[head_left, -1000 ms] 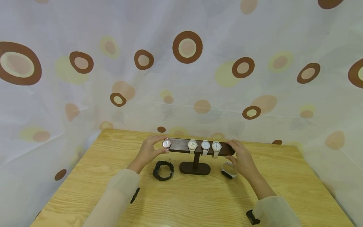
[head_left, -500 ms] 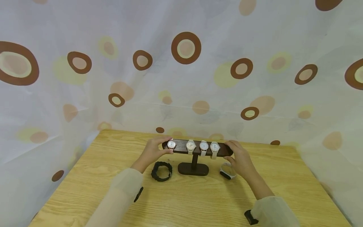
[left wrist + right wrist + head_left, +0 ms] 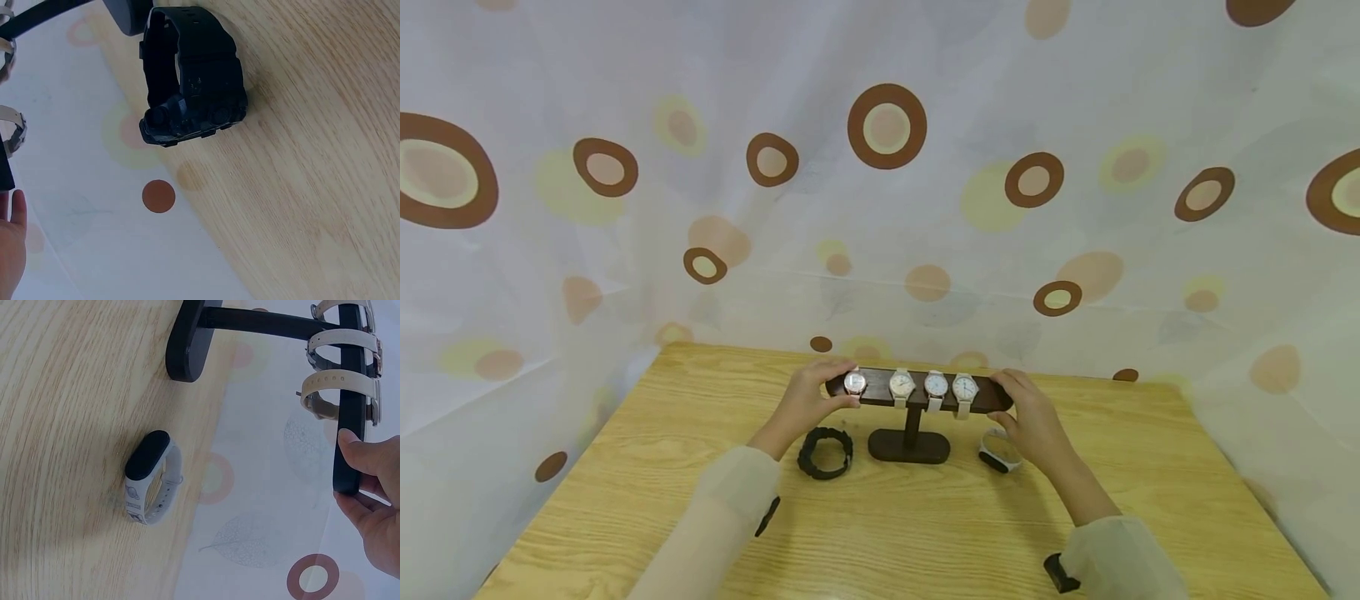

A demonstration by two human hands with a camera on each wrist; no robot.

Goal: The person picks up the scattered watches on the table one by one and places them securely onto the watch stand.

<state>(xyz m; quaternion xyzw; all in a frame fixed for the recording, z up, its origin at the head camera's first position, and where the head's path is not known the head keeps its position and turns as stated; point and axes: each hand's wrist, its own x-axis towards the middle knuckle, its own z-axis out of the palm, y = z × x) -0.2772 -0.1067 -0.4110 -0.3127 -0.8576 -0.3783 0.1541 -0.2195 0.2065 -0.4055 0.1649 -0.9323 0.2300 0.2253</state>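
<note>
My left hand [image 3: 805, 404] pinches the leftmost wristwatch [image 3: 854, 382] at the left end of a dark watch stand [image 3: 909, 447]. Its fingertips lie at the bar's back edge, the thumb in front. My right hand [image 3: 1033, 421] grips the bar's right end, also seen in the right wrist view with the thumb [image 3: 359, 450] on the bar. Between the hands, three light-strapped wristwatches, left [image 3: 902, 384], middle [image 3: 936, 385] and right [image 3: 965, 387], sit round the bar. In the left wrist view, the left fingers [image 3: 19, 209] show near the bar end; the thumb is out of frame.
A black sports watch [image 3: 194, 75] rests on the wooden table [image 3: 880, 533], left of the stand's base. Right of the base lies a white fitness band [image 3: 150, 475] with a dark face. A dotted curtain [image 3: 895, 250] stands behind the table.
The leftmost watch has slid rightwards along the bar with my left hand, uncovering the bar's left end. My right hand keeps its hold on the other end.
</note>
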